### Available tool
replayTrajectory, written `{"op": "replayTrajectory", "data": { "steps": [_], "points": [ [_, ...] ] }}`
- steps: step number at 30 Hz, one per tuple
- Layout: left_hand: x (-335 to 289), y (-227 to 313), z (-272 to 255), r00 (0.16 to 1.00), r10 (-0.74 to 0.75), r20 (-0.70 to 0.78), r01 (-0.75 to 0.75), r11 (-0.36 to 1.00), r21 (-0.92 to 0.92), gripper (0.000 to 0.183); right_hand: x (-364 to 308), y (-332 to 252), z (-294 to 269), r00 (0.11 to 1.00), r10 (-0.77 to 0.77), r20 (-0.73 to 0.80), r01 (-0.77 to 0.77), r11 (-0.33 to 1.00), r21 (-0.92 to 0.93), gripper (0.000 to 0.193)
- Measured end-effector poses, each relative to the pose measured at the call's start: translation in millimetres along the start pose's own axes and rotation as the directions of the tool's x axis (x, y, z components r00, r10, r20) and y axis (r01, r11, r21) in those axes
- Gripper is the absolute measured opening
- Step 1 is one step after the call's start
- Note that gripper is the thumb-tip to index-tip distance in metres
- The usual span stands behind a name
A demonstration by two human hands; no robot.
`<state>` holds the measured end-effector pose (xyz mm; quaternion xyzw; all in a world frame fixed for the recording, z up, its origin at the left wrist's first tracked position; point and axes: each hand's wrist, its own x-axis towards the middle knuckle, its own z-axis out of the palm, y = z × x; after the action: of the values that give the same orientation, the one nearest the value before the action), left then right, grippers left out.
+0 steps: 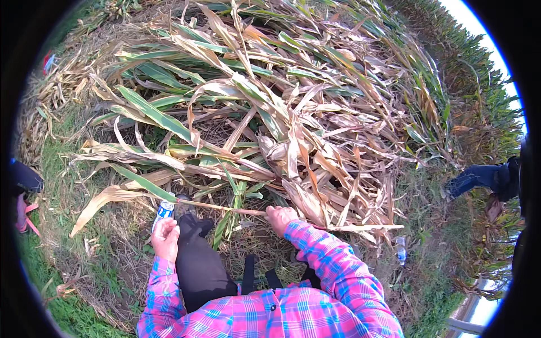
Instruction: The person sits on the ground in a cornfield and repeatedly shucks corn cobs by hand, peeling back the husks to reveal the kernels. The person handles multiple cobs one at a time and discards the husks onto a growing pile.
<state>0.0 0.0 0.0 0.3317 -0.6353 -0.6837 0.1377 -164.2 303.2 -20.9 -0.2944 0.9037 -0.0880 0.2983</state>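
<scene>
My right hand (281, 219) is closed around a thin, dry corn stalk (236, 211) that lies across in front of me. A long green-and-tan leaf (141, 181) spreads from the stalk's left end, and its bare right end sticks out past my hand. Just beyond it, a husked corn ear (302, 200) rests on the heap. My left hand (165, 239) has its fingers curled in, apart from the stalk. A clear bottle with a blue-and-white label (164, 210) shows right behind that hand; whether the fingers touch it or hold something small is hidden.
A wide heap of dry and green corn stalks (338, 107) covers the ground ahead. Another bottle (401, 251) lies on the ground at the right. People's legs show at the right (476, 179) and left (27, 177) edges. Standing corn (479, 73) lines the far right.
</scene>
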Motion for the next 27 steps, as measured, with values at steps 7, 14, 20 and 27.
{"op": "replayTrajectory", "data": {
  "steps": [7, 14, 20, 27],
  "points": [
    [-88, 50, 107, 0.981, 0.033, 0.19, 0.021, 0.961, -0.276, 0.049, -63, -46, -21, 0.914, -0.098, -0.395, 0.211, 0.944, 0.254, 0.022],
    [-123, 16, 104, 0.991, -0.019, 0.131, 0.062, 0.942, -0.33, 0.036, -116, -44, 1, 0.884, -0.094, -0.459, 0.233, 0.938, 0.257, 0.017],
    [-129, -7, 103, 0.926, -0.207, 0.315, 0.326, 0.859, -0.394, 0.026, -137, -59, 16, 0.904, -0.122, -0.41, 0.204, 0.965, 0.165, 0.021],
    [-136, 3, 88, 0.841, -0.155, 0.518, 0.442, 0.748, -0.495, 0.022, -138, -42, -28, 0.737, -0.167, -0.655, 0.253, 0.967, 0.037, 0.039]
  ]
}}
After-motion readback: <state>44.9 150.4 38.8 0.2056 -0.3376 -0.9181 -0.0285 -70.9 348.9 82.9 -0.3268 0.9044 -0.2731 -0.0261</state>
